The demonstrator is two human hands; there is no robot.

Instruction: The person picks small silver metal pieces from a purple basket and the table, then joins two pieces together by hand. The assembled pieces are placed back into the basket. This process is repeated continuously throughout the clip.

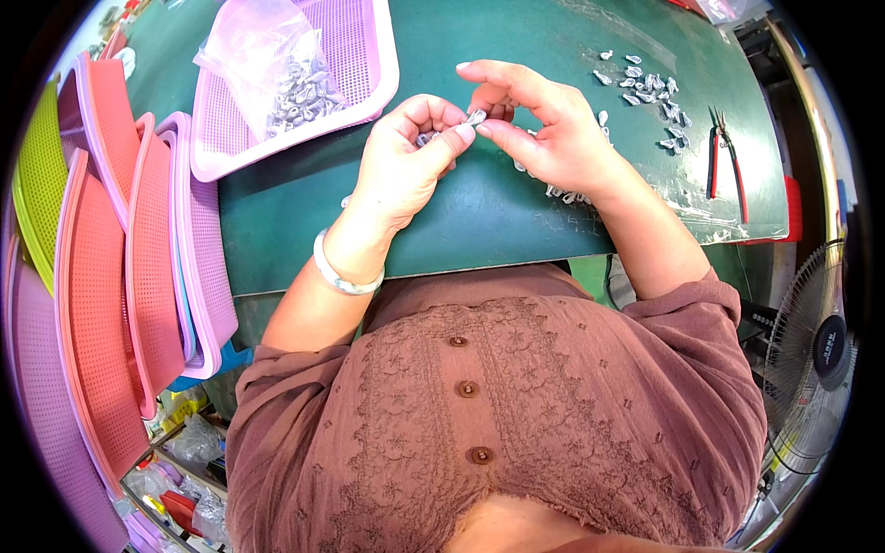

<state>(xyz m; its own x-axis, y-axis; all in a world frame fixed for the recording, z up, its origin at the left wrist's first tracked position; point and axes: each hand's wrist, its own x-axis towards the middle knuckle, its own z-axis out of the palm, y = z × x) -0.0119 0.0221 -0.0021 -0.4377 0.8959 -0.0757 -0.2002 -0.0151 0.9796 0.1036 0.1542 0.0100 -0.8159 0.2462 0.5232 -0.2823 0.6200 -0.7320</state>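
Note:
Over the green table, my left hand (406,157) is closed, with thumb and index finger pinching a small grey teardrop-shaped looped piece (476,118). More grey bits show inside its curled fingers. From the other side my right hand (553,120) meets the same piece with its thumb and a bent finger, while its index finger stretches out above. Exactly how it grips is partly hidden. Several similar grey pieces (651,85) lie scattered to the right, and a few pale ones (567,195) lie under my right wrist.
A pink-purple plastic basket (207,147) at the far left holds a clear bag (249,51) of grey pieces. Red-handled pliers (727,166) lie on the table's right. Stacked coloured baskets (101,276) stand along my left. A fan (816,341) is at the right.

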